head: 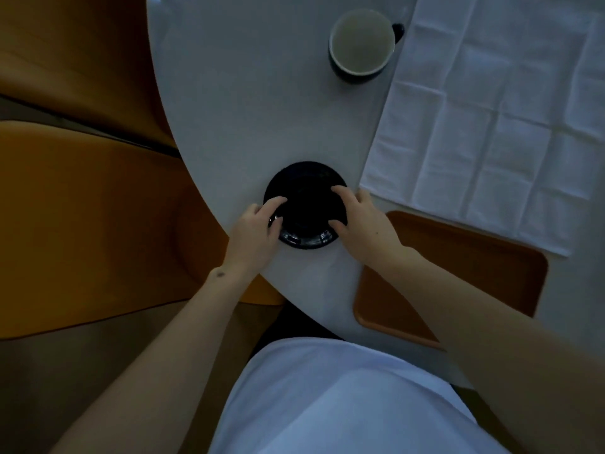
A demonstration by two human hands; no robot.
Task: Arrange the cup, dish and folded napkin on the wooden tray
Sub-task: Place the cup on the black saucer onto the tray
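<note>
White table [248,103] with a rounded edge is taking up most of the view, and the lighting is looking pretty dim, so everything is coming out greyish. Off to the left a couple of mustard-orange chairs [82,208] are sitting tucked up against the table edge. The dish [306,191] is looking like a small glossy black saucer, round, with a bit of shine catching along its near rim, and it's sitting flat on the table close to the near edge. Both hands are gripping it: the left hand [257,229] is curling its fingers over the left rim, and the right hand [363,221] is doing the same on the right rim with the thumb hooked at the near side. The cup [361,42] is sitting farther back, well apart from the dish, dark outside, pale inside, handle pointing right toward the napkin [491,119]. That napkin is lying spread out flat, white, with a grid of creases, and its near edge is overlapping the far side of the tray [474,267]. The tray is looking orange-brown with rounded corners, just right of the dish, partly hidden under the right forearm.
</note>
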